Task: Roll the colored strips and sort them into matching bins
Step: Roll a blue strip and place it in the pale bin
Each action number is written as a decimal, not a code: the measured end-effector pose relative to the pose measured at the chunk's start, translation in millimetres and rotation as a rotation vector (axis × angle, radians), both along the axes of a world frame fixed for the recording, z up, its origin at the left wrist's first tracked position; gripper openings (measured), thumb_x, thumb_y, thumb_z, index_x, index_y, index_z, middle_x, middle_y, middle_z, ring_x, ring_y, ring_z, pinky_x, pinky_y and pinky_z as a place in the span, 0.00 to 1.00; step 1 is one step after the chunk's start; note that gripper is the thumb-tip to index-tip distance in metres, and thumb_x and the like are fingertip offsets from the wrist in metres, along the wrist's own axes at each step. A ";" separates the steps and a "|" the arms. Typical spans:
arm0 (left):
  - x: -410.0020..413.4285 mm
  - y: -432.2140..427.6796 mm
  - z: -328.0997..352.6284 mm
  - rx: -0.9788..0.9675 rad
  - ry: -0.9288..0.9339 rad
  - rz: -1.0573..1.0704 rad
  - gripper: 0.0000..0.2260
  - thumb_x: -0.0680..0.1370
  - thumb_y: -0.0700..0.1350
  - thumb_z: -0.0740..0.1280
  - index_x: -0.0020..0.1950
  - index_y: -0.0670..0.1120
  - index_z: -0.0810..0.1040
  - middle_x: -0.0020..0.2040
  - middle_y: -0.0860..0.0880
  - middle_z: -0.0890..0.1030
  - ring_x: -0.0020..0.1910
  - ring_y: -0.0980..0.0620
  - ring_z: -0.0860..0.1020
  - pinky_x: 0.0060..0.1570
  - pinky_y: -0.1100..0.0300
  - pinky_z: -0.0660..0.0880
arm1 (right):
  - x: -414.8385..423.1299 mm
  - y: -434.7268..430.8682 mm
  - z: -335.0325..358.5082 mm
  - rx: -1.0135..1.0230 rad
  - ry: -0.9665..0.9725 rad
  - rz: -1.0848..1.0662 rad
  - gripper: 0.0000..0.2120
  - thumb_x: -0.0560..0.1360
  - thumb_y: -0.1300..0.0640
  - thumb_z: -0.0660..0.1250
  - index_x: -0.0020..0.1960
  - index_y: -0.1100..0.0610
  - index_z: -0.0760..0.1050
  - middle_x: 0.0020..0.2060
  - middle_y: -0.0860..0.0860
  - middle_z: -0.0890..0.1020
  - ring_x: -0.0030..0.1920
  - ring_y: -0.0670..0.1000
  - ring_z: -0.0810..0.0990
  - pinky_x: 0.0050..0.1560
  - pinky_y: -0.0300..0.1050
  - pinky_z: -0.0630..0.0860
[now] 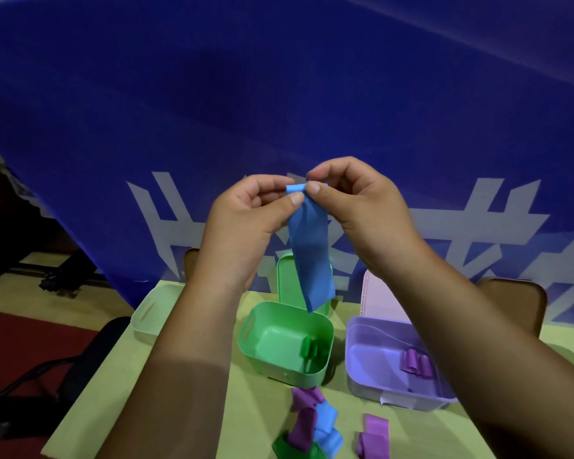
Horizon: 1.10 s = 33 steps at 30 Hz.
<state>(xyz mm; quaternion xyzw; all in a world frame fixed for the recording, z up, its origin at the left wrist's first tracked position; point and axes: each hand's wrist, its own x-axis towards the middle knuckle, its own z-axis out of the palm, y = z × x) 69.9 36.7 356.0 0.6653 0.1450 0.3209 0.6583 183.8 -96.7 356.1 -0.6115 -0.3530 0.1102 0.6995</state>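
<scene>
The blue strip (pixel 309 246) is pinched at its top edge by the left hand (pixel 246 220) and the right hand (pixel 355 207), its tail hanging toward 6 o'clock above the green bin (pixel 279 306); turns should be kept tight and square

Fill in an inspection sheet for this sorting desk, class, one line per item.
Surface: yellow-green table, bins at the back, loose strips at the near edge.
Job's things: blue strip held up, hanging, top end folded over; green bin holds a green roll; purple bin holds purple rolls; pale bin partly hidden by a forearm; the loose strips are purple, blue and green.
Clutter: green lid and pink lid stand behind their bins.
Grips: left hand and right hand both pinch the blue strip's top end.
Cables: nothing seen.
Surroundings: blue banner with white characters; black chair at left.
</scene>
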 end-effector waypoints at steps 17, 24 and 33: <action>0.3 -0.6 5.3 -0.004 0.113 -0.054 0.11 0.79 0.36 0.76 0.61 0.41 0.86 0.51 0.41 0.90 0.52 0.43 0.89 0.52 0.55 0.85 | -4.0 -10.9 1.8 -0.012 -0.020 -0.008 0.09 0.78 0.68 0.74 0.54 0.57 0.81 0.49 0.48 0.87 0.49 0.44 0.84 0.55 0.43 0.82; 1.7 -1.2 0.9 0.009 0.108 -0.025 0.08 0.81 0.38 0.75 0.59 0.43 0.87 0.52 0.43 0.90 0.54 0.41 0.88 0.60 0.44 0.84 | -7.5 -10.8 -0.7 -0.003 -0.018 -0.003 0.10 0.77 0.70 0.74 0.54 0.58 0.79 0.51 0.56 0.86 0.49 0.47 0.84 0.54 0.45 0.82; 1.0 -1.2 0.4 0.065 0.070 0.001 0.08 0.80 0.37 0.75 0.58 0.46 0.88 0.51 0.43 0.89 0.54 0.40 0.87 0.58 0.45 0.84 | -1.2 -5.8 -13.1 -0.013 0.156 0.002 0.07 0.80 0.54 0.75 0.56 0.56 0.84 0.49 0.60 0.86 0.47 0.52 0.84 0.52 0.52 0.82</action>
